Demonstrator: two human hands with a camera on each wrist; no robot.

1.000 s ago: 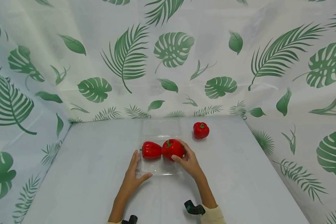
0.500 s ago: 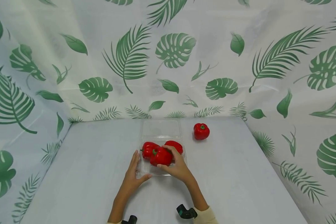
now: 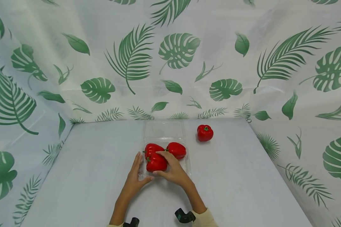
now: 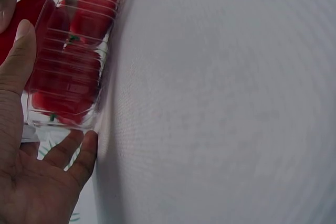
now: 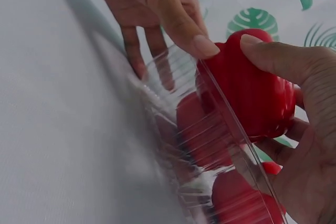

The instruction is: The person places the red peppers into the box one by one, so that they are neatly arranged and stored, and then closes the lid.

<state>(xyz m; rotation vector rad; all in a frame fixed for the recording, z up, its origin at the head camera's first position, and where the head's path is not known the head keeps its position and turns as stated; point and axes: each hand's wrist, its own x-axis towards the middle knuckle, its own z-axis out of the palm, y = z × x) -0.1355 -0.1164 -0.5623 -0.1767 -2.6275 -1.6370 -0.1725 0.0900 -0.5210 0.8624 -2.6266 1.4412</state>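
A clear plastic clamshell container (image 3: 188, 165) lies opened out on the table, its lid (image 3: 164, 130) folded back. Two red bell peppers sit inside: one at the back left (image 3: 152, 147), another at the back right (image 3: 176, 150). My right hand (image 3: 174, 172) grips a third red bell pepper (image 3: 156, 163) over the front left part. The right wrist view shows this pepper (image 5: 247, 87) above the rim, thumb on one side and fingers on the other. My left hand (image 3: 134, 183) rests by the container's front left corner, fingers extended along its left end, thumb at the front.
Another red bell pepper (image 3: 205, 133) stands on the white table (image 3: 230, 176), behind and right of the container. A white sheet with green leaf prints (image 3: 176, 50) rises behind the table and at both sides.
The right hand has carried its bell pepper leftward and toward the front of the container, uncovering the pepper at the back right. The left hand has kept its place.
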